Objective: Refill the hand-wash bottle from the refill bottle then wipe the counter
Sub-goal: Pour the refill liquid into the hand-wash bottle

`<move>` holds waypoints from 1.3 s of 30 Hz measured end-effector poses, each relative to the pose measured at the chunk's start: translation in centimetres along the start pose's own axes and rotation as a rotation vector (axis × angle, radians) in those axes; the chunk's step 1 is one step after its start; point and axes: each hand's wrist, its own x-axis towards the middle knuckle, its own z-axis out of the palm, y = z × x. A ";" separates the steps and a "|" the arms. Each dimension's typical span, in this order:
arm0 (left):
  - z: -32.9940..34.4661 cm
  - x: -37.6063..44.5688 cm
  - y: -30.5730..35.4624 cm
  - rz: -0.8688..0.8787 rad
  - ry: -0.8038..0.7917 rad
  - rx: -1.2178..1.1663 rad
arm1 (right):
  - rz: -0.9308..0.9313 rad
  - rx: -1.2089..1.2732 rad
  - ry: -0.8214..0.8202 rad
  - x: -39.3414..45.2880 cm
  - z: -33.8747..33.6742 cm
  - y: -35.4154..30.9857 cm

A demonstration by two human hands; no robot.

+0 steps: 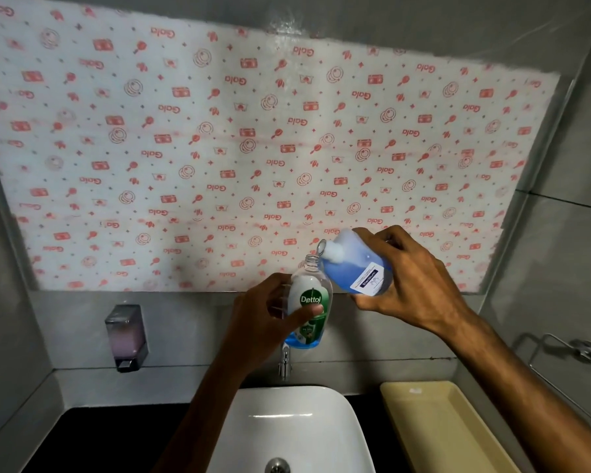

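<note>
Nearest: white basin [287, 425] with drain, dark desk [93, 438] around it, a yellow tray [458, 435] on the desk to the right. Tap [285, 365] behind the basin.

Above the basin, both bottles are held in the air. Left hand [270, 315] grips the hand-wash bottle [310, 302], thumb across the front label, cap off, neck open and nearly upright; a shallow layer of blue liquid sits at its bottom. Right hand [413, 281] grips the refill bottle [354, 262] around its base, tilted so its open mouth sits just beside and slightly above the hand-wash neck.

Judgement: pour in progress, fill level low. To do it well: bring the refill lip directly over the neck, tilt gradually for a thin stream, hold the receiving bottle steady and vertical, stay over the basin so drips miss the desk.

Farther back: wall-mounted soap dispenser [127, 336] at left, patterned sheet [219, 148] covering the wall.
</note>
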 end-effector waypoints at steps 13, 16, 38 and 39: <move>-0.1 -0.7 -0.6 0.000 0.018 0.042 | -0.013 -0.077 -0.054 -0.3 -0.7 -0.8; -0.2 -0.9 -0.5 0.010 0.021 0.046 | -0.011 -0.098 -0.067 -0.3 -0.9 -1.0; 0.2 -1.4 -0.3 0.033 0.031 0.071 | -0.038 -0.176 -0.057 -1.0 -1.6 -1.0; 0.3 -1.5 -0.3 0.033 0.030 0.067 | -0.038 -0.181 -0.059 -1.0 -1.7 -1.0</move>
